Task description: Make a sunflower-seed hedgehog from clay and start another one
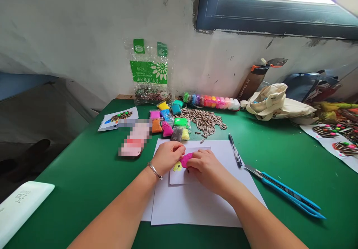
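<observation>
A flattened piece of bright pink clay [185,160] lies on a small white paper [178,179], beside a yellow clay piece [177,167] with a dark spot on it. My right hand [206,165] has curled fingers closed on the pink clay's right side. At the upper left edge of the clay, my left hand [168,154] is closed in a pinch; what sits between thumb and finger is hidden. Beneath the small paper are larger white sheets [165,208]. A small dark bit shows under the right fingers.
Clay packets [181,122] and loose sunflower seeds [208,120] lie beyond the paper. A pen [235,151] and a blue-handled cutter with a pointed blue tool [291,193] lie right. A blurred-out phone-like object [135,139] is left. A seed bag [152,73] leans on the wall.
</observation>
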### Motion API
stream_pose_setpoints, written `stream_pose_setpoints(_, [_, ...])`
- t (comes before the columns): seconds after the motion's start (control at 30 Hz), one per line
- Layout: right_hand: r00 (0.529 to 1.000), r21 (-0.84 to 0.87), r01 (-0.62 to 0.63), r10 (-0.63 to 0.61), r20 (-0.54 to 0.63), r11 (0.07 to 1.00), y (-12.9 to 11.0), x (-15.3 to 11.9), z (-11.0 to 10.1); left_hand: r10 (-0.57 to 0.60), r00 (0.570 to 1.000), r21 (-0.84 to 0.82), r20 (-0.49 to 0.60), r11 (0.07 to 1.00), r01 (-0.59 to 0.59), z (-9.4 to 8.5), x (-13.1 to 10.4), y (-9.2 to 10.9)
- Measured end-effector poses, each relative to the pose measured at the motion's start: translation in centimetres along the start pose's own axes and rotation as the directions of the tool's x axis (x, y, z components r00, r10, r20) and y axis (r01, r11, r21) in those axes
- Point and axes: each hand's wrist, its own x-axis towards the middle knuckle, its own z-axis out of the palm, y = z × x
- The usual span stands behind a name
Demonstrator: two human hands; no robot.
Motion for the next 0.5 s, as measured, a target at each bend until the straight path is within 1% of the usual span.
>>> stream_pose_setpoints(0.13, [1.000,0.008,0.008,-0.008,-0.025,1.000,0.1,-0.9,-1.3,-0.012,1.000,-0.024,0.004,1.000,0.012,0.0,0.1,-0.1])
stream_pose_setpoints(0.23, [0.999,-0.003,0.025,-0.025,0.028,1.000,-0.3,-1.5,-2.0,-0.018,1.000,-0.033,0.002,0.999,0.018,0.0,0.1,-0.2])
stream_pose_setpoints(0.37, [0.993,-0.044,0.055,-0.051,0.103,0.998,-0.9,-2.0,-1.8,-0.012,1.000,-0.042,0.001,0.999,0.012,0.0,0.1,-0.1])
stream_pose_setpoints(0.5, [0.992,-0.075,0.052,-0.043,0.118,0.996,-0.8,-2.0,-1.0,-0.008,1.000,-0.041,0.007,0.999,0.008,-0.1,0.1,-0.1])
